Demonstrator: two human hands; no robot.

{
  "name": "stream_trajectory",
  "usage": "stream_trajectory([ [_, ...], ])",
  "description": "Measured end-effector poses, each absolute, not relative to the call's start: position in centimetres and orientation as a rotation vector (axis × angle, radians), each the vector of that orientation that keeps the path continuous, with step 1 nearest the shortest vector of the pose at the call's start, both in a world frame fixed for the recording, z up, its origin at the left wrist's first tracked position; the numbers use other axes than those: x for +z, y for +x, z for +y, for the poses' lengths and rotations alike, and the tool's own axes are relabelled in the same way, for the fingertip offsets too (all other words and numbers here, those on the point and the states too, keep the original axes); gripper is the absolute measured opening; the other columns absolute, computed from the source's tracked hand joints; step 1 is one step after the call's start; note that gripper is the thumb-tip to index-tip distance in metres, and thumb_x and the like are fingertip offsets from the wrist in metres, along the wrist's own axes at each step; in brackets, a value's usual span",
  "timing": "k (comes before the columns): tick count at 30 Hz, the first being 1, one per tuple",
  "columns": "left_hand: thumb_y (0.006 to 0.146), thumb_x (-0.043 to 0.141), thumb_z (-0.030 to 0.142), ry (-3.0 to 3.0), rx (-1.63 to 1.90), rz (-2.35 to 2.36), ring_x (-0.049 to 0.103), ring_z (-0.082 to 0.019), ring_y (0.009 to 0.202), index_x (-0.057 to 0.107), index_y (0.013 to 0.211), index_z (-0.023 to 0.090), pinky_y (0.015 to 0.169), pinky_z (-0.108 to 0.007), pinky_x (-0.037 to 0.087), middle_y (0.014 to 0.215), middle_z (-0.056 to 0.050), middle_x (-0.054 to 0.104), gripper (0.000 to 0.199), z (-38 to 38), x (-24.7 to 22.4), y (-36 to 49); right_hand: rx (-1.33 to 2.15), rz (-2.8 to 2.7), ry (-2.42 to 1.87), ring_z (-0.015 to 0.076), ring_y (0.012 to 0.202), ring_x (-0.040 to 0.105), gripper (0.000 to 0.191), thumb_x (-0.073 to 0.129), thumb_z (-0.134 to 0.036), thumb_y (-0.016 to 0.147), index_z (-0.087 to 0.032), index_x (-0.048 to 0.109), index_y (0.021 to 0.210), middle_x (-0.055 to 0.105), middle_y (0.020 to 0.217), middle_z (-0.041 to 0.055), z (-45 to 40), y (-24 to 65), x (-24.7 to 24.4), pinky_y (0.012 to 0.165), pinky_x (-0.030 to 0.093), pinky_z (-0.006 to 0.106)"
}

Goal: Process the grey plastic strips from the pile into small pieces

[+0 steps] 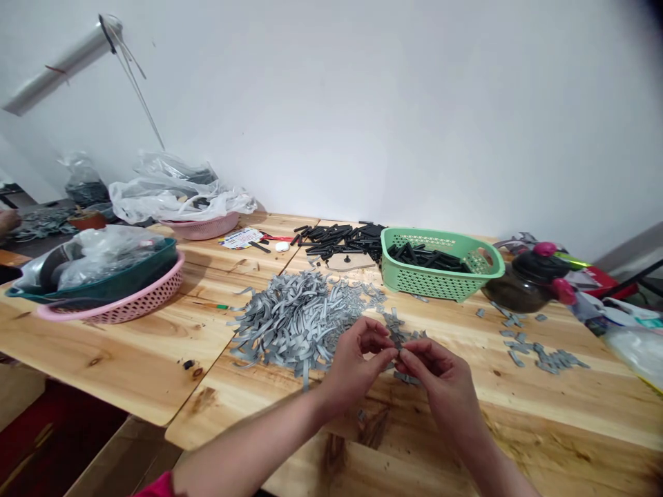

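Note:
My left hand (357,362) and my right hand (440,386) meet above the wooden table (129,359), their fingertips pinching a small grey piece (398,353) between them. Its exact shape is mostly hidden by my fingers. Just left of my left hand lies a large heap of curved grey strips (295,324). Scattered short grey pieces (401,331) lie just beyond my fingertips. A looser group of similar grey pieces (539,355) sits farther right, out of reach of my fingers.
A green slotted basket (440,248) holds black tubes, with more black tubes (342,241) loose beside it. At left, a pink basket (119,307) carries a teal tray and plastic. A dark glass kettle (528,283) stands at right. Plastic bags (176,190) rest behind.

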State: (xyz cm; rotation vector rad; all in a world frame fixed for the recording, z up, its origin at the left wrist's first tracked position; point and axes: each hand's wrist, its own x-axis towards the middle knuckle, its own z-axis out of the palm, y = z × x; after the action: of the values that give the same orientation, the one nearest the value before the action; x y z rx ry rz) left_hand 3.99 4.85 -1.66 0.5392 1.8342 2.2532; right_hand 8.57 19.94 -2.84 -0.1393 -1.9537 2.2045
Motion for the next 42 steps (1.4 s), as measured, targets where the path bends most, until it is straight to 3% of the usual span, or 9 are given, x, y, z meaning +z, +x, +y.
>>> stream_trajectory([
  [5,0.072,0.079,0.024,0.570,2.265,1.661,0.063,-0.012,0.068,0.059,0.095,0.014,0.067,-0.024,0.047,0.074,-0.003,0.068,0.032,4.6,-1.0,3.7,2.057,-2.034,-0.040,0.0117,0.063,0.064,0.022,0.074,-0.038,0.079,-0.017,0.069,0.083,0.067,0.069,0.0019,19.9,8.7,-2.6,0.061,0.054,0.018],
  [11,0.073,0.077,0.035,0.615,2.128,1.536,0.053,-0.009,0.057,0.065,0.075,0.010,0.059,-0.022,0.041,0.064,-0.002,0.061,0.028,4.4,-1.0,2.9,2.053,-2.071,0.049,0.0095,0.054,0.058,0.024,0.070,-0.039,0.082,-0.016,0.065,0.077,0.062,0.062,0.0004,19.9,8.8,-2.2,0.054,0.052,0.018],
  [16,0.082,0.068,0.035,0.676,2.143,1.776,0.051,-0.009,0.061,0.064,0.076,0.011,0.060,-0.022,0.040,0.065,-0.001,0.059,0.025,4.4,-1.0,3.1,2.133,-2.075,0.018,0.0161,0.068,0.067,0.028,0.072,-0.040,0.080,-0.017,0.069,0.095,0.070,0.079,0.0053,20.0,8.6,-2.4,0.063,0.059,0.026],
  [25,0.083,0.067,0.031,0.722,2.059,1.957,0.053,-0.010,0.066,0.064,0.077,0.013,0.062,-0.021,0.040,0.071,-0.002,0.061,0.019,4.4,-1.5,3.1,1.941,-2.279,0.027,0.0155,0.058,0.064,0.030,0.069,-0.046,0.080,-0.016,0.070,0.080,0.067,0.063,0.0039,20.1,8.5,-2.4,0.056,0.052,0.024],
  [28,0.086,0.062,0.033,0.697,2.025,2.030,0.054,-0.011,0.068,0.065,0.085,0.014,0.062,-0.022,0.042,0.077,-0.003,0.063,0.020,4.5,-1.9,2.9,1.605,-2.349,-0.107,0.0183,0.056,0.063,0.035,0.068,-0.050,0.078,-0.016,0.070,0.079,0.066,0.062,0.0049,23.3,7.6,-2.2,0.055,0.050,0.028],
  [31,0.086,0.061,0.033,0.606,1.992,2.130,0.057,-0.013,0.069,0.065,0.102,0.015,0.061,-0.023,0.044,0.084,-0.005,0.066,0.024,4.5,-2.2,2.7,0.913,-2.372,-0.515,0.0258,0.071,0.067,0.027,0.065,-0.041,0.080,-0.015,0.072,0.085,0.070,0.071,0.0084,28.6,6.8,-2.0,0.072,0.049,0.037],
  [35,0.085,0.058,0.029,0.590,1.887,2.269,0.058,-0.014,0.067,0.070,0.091,0.014,0.060,-0.023,0.043,0.081,-0.006,0.068,0.020,4.5,-2.3,2.5,0.270,-2.612,-0.773,0.0360,0.081,0.067,0.036,0.061,-0.034,0.081,-0.007,0.070,0.104,0.071,0.084,0.0195,32.4,6.5,-2.1,0.071,0.046,0.042],
  [37,0.085,0.058,0.029,0.590,1.878,2.315,0.058,-0.014,0.067,0.071,0.090,0.014,0.059,-0.022,0.042,0.079,-0.006,0.068,0.020,4.6,-2.4,2.4,0.280,-2.647,-0.658,0.0327,0.080,0.066,0.039,0.056,-0.034,0.084,-0.007,0.068,0.110,0.070,0.087,0.0192,31.8,6.3,-2.6,0.072,0.047,0.040],
  [42,0.084,0.058,0.028,0.585,1.859,2.365,0.058,-0.014,0.067,0.071,0.088,0.015,0.059,-0.022,0.040,0.078,-0.005,0.069,0.019,4.6,-2.5,2.3,0.749,-2.704,-0.028,0.0230,0.093,0.065,0.036,0.048,-0.031,0.086,-0.016,0.070,0.110,0.067,0.106,0.0119,28.6,4.7,-4.8,0.083,0.047,0.033],
])
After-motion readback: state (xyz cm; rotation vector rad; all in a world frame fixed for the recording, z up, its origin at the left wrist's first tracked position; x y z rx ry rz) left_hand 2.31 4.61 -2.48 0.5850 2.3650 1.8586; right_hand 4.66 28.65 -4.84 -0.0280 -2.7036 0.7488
